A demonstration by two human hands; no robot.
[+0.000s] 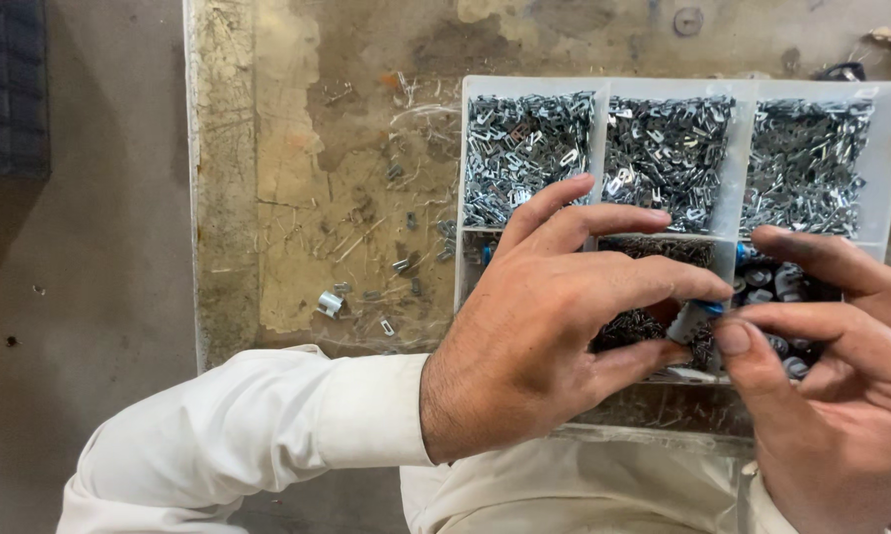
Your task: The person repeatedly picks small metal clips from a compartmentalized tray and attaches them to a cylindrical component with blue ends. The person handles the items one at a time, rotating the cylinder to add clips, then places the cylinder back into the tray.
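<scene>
Two bare hands meet over the front of a clear plastic compartment box [890, 148] that sits on a worn, stained workbench [297, 198]. The left hand [554, 336], coming out of a white sleeve [267, 425], has its fingers spread and curved, and its thumb and forefinger close on a small grey cylindrical part [689, 321] with a blue end. The right hand [831, 396] comes in from the right edge and pinches the same part from the other side, its thumb tip just below the part and its forefinger stretched above it. Both grips are closed on this one piece, which hangs just above the box's front row, between the middle and right compartments.

Three back compartments of the box are heaped with small shiny metal clips [663, 148]. The front right compartment holds more grey cylinders with blue ends [771, 282], partly hidden by the right hand. The front middle compartment holds a dark mass of fine metal bits, mostly covered by the left hand.

On the bench left of the box lie scattered loose clips, thin wire bits and one small shiny metal sleeve [330, 303]. Grey floor [99, 297] shows to the left of the bench, and a dark mat [8, 89] lies in the upper left corner.
</scene>
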